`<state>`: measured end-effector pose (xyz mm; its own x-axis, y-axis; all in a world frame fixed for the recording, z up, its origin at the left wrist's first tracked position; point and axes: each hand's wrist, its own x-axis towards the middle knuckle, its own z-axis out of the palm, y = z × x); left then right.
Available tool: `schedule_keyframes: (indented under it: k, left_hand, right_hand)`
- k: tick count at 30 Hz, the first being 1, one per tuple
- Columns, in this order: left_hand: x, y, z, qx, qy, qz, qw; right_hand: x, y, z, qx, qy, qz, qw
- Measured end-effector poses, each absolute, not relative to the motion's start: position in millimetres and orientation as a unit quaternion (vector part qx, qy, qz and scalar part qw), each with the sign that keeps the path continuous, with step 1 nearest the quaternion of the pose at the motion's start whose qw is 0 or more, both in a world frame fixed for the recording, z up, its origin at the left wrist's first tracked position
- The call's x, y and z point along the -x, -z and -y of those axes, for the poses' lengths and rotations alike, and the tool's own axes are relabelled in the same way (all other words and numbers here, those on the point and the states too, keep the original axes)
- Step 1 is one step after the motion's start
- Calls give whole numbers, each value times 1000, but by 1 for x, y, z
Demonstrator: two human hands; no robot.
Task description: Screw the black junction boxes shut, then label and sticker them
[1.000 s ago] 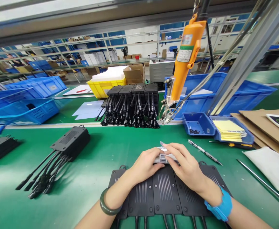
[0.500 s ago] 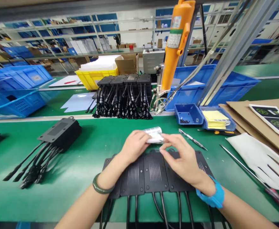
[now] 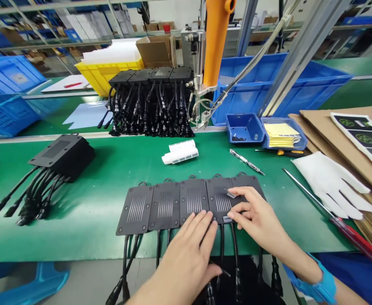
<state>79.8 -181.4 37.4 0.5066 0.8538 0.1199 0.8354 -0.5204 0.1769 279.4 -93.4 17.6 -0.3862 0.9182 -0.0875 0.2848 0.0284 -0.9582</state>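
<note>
Now I'm seeing five black boxes (image 3: 194,195) lying in a row on the green table (image 3: 118,167). A small tag (image 3: 227,219) is sitting at the six o'clock end of the fourth from the left. Beside it, my right hand (image 3: 257,216) is curling loosely, thumb and pointing finger apart, a grey sticker (image 3: 231,194) at the pointing fingertip. My left hand (image 3: 194,250) is resting fingertips on the third, fingers stretched out. White rolls (image 3: 181,152) are lying at twelve o'clock, a white glove (image 3: 330,182) at three.
</note>
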Motion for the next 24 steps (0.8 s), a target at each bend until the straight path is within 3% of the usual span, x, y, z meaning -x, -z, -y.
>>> schedule_keyframes:
  k: [7,24]
  left_hand:
    - [-104,-13,188,-840,-123,-528,14]
    - [-102,-14,194,-835,-149,-529,37]
  right_hand:
    - [-279,-16,99,463,-456,687,325]
    - [-280,-13,103,471,-419,698,339]
